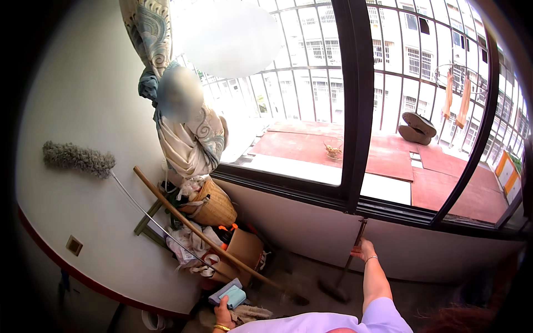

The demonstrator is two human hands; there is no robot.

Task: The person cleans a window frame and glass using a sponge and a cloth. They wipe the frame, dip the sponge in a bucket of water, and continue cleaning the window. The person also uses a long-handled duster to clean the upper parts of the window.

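Observation:
Ahead and to the right, my right hand [364, 250] is closed around the upper handle of a broom [347, 265], close to the wall below the window. Its dark head rests low on the floor, blurred. Near the lower edge my left hand [224, 315] grips a light blue, block-like thing [233, 296] lying against a greyish-purple one; I cannot tell their kind. A beige, shaggy cloth [251, 314] is beside that hand. A long wooden pole [189, 223] slants from the left wall down to a dark end on the floor.
A grey fluffy duster [79, 159] leans at the left wall. In the corner are a woven basket [214, 206], a cardboard box [244, 251] and plastic bags [186, 243]. A knotted curtain [191, 136] hangs above them. Shoes [416, 129] stand outside the sliding window's frame [355, 105].

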